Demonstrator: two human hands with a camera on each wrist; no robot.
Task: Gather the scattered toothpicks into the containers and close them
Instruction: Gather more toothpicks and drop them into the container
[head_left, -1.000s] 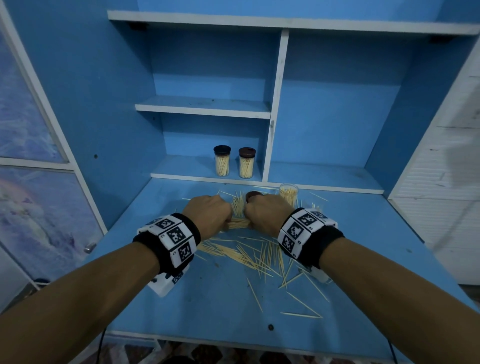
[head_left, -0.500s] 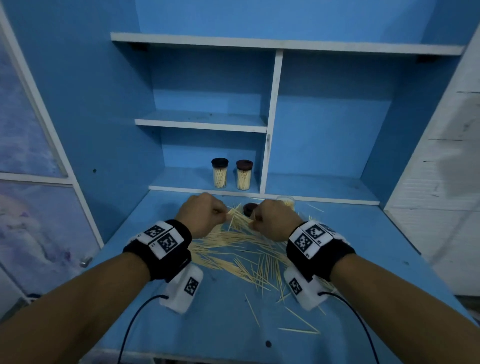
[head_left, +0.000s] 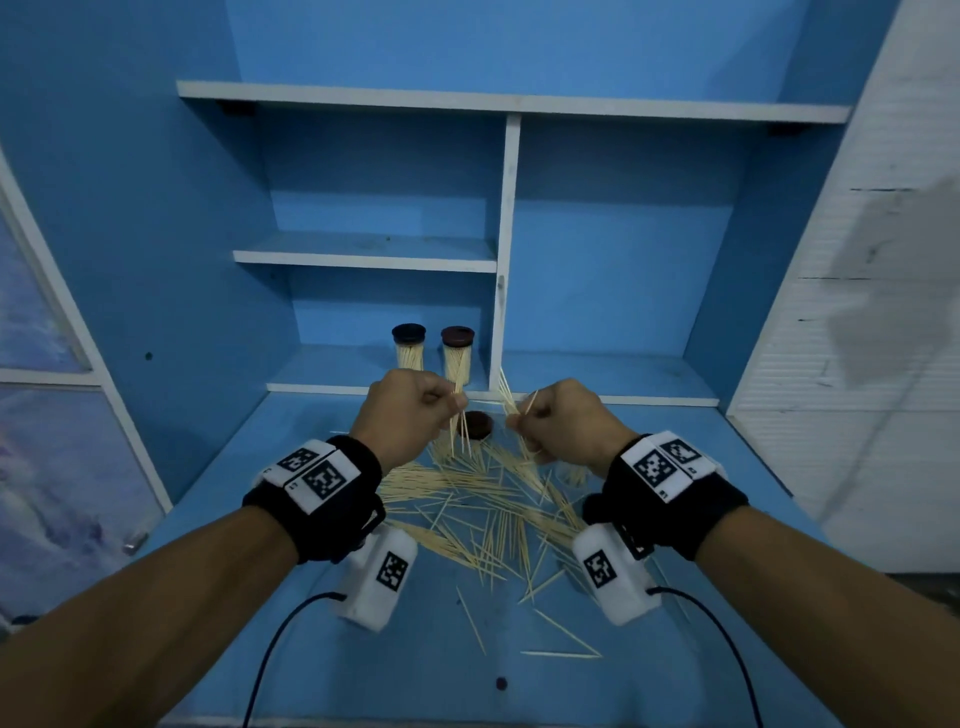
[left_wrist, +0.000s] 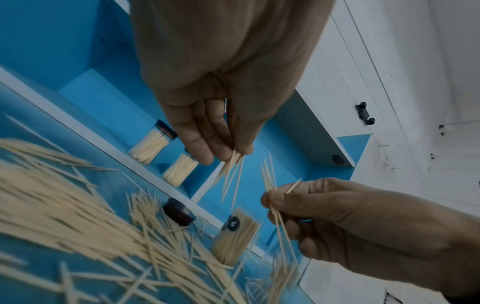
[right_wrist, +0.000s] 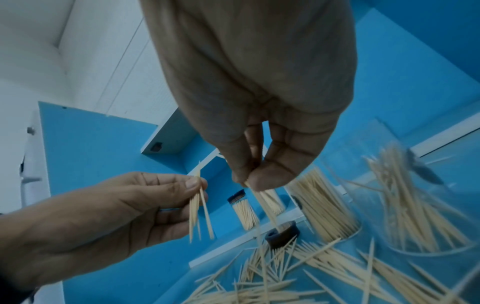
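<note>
both hands, the left hand (head_left: 410, 410) and right hand (head_left: 563, 421), have lifted off the desk (head_left: 415, 675), each pinching a few toothpicks (head_left: 460, 423) for the open container (left_wrist: 235, 236).

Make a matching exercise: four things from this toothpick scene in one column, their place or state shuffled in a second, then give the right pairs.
Column one:
1. left hand
2. capped jars
3. loose cap
4. open jar

Column two:
A. standing on the low shelf
B. lying on the desk among loose toothpicks
C. pinching a few toothpicks above the desk
D. upright on the desk, part filled, no lid

Pairs: 1-C, 2-A, 3-B, 4-D
</note>
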